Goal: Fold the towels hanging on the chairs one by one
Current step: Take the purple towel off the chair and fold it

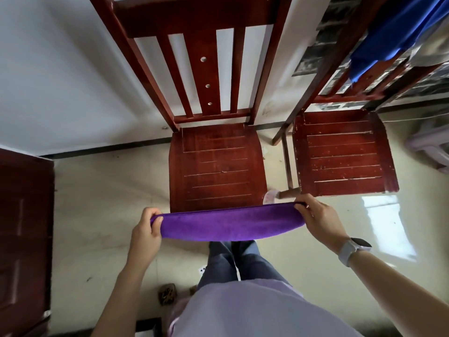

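Observation:
A purple towel (230,223) is stretched flat between my two hands, just in front of the front edge of a red-brown wooden chair (216,166). My left hand (145,233) pinches the towel's left end. My right hand (320,220), with a watch on its wrist, pinches the right end. The towel hangs in the air above my legs, apart from the seat. A blue towel (393,32) is draped over the backrest of a second wooden chair (342,152) at the upper right.
A dark red wooden door or cabinet (24,239) stands at the left. A white wall rises behind the chairs. The floor (102,203) is glossy and pale. A small brown object (167,293) lies on the floor by my feet. Grey plastic stools (430,147) sit at far right.

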